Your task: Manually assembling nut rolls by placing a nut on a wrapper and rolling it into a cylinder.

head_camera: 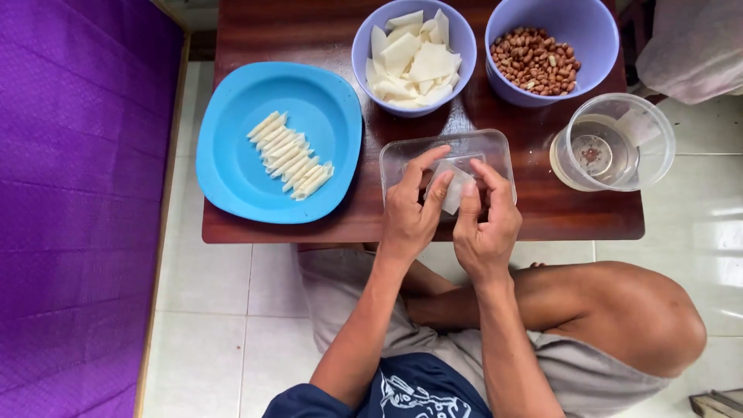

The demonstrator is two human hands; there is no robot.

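Observation:
My left hand and my right hand meet over a clear rectangular plastic container on the dark wooden table. Both hands pinch one small white wrapper sheet between their fingertips. A blue plate at the left carries a row of several rolled white pieces. Behind the hands stands a lilac bowl of flat white wrapper pieces. To its right a second lilac bowl holds peanuts.
A clear round plastic tub with a little liquid stands at the table's right end. A purple mattress fills the left side. White tiled floor lies below; my crossed legs are tucked against the table's near edge.

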